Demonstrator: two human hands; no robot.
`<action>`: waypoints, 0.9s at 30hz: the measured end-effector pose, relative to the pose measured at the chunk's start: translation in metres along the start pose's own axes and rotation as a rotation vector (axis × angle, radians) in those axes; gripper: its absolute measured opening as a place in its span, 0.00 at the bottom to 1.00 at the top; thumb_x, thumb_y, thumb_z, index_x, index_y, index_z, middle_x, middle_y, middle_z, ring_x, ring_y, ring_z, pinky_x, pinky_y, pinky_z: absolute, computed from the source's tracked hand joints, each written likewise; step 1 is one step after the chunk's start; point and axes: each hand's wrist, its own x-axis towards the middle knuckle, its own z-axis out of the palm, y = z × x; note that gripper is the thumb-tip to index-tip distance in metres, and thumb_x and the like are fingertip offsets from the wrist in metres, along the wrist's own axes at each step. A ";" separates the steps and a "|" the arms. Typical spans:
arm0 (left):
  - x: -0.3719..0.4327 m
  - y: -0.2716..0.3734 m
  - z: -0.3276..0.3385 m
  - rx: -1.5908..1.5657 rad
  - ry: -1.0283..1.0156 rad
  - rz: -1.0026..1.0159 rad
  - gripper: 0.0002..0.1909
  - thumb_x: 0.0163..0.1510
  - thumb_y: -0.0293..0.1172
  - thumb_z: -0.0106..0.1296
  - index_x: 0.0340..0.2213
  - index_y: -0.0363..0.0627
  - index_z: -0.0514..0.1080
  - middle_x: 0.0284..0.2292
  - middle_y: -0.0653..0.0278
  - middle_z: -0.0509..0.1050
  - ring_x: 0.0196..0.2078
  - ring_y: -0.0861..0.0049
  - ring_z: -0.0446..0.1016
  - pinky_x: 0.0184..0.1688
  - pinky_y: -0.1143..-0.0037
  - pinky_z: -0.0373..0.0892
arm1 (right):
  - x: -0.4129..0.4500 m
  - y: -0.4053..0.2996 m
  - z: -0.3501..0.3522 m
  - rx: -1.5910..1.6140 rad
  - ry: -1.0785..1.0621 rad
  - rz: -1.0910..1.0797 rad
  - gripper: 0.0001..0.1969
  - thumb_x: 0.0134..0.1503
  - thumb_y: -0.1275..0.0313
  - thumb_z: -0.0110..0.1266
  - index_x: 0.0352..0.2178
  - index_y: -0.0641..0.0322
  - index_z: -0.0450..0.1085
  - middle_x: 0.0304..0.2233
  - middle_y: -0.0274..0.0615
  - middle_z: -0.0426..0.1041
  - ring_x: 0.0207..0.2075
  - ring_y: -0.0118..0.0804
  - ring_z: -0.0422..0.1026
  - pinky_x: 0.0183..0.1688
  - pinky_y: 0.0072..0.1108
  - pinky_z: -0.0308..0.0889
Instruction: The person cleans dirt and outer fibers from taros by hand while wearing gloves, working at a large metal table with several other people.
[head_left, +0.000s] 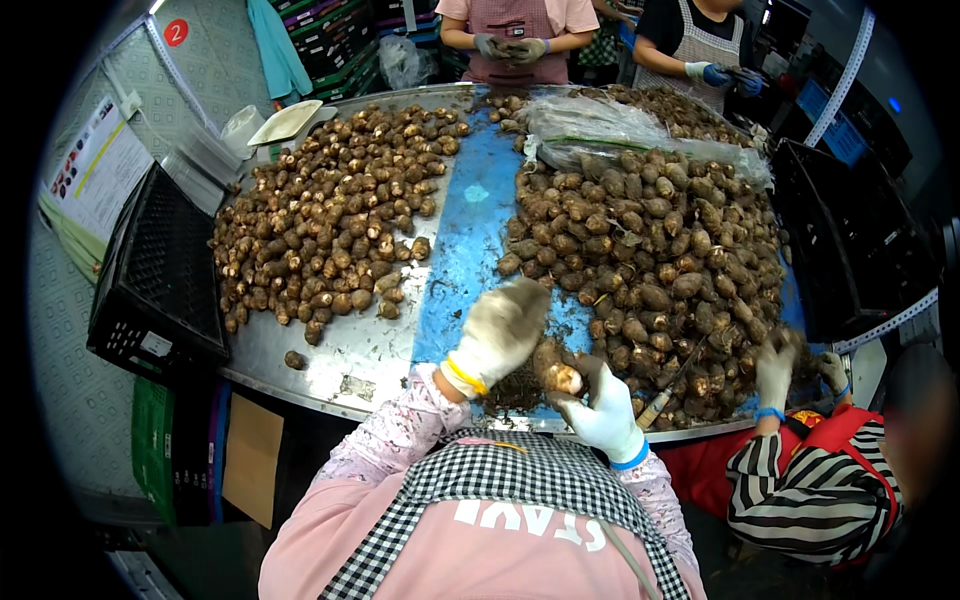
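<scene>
My right hand (604, 420), in a white glove with a blue cuff, grips a small taro corm (559, 373) between thumb and fingers. One end of that corm shows pale, bare flesh. Just up and to the left is my left hand (502, 326), in a soiled white glove with a yellow band. Motion blurs its bent fingers, so whether anything is inside them is hidden. Beside my right hand, a knife (660, 405) with a light handle lies against the large heap of rough, hairy taro corms (652, 262). Dark root scraps (514, 390) lie below my hands.
Across a blue strip (469, 225), another taro pile (337, 225) covers part of the metal table (262, 360). Black crates (161, 277) flank both sides. Plastic bags (600, 124) and a scale (289, 124) are farther back. A co-worker's gloved hand (775, 371) works at right; others stand opposite.
</scene>
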 end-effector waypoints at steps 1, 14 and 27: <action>0.003 -0.008 -0.002 -0.157 0.130 -0.065 0.07 0.58 0.24 0.46 0.35 0.43 0.74 0.28 0.61 0.77 0.27 0.78 0.74 0.29 0.80 0.74 | -0.001 0.001 0.000 0.031 0.035 -0.039 0.25 0.46 0.73 0.65 0.45 0.72 0.65 0.34 0.53 0.75 0.35 0.40 0.77 0.37 0.25 0.71; -0.030 -0.001 0.012 -0.373 -0.196 -0.239 0.07 0.59 0.24 0.47 0.39 0.39 0.72 0.34 0.58 0.77 0.36 0.78 0.75 0.40 0.80 0.73 | 0.004 0.014 0.016 0.005 -0.004 0.067 0.21 0.49 0.69 0.60 0.44 0.65 0.67 0.33 0.53 0.74 0.36 0.52 0.74 0.38 0.32 0.69; 0.023 -0.137 -0.169 -2.083 0.705 -0.082 0.17 0.59 0.41 0.43 0.39 0.38 0.68 0.30 0.52 0.74 0.35 0.65 0.75 0.39 0.68 0.75 | -0.017 0.088 -0.052 -1.061 0.173 0.372 0.21 0.45 0.56 0.63 0.29 0.63 0.68 0.29 0.48 0.68 0.33 0.48 0.70 0.34 0.34 0.66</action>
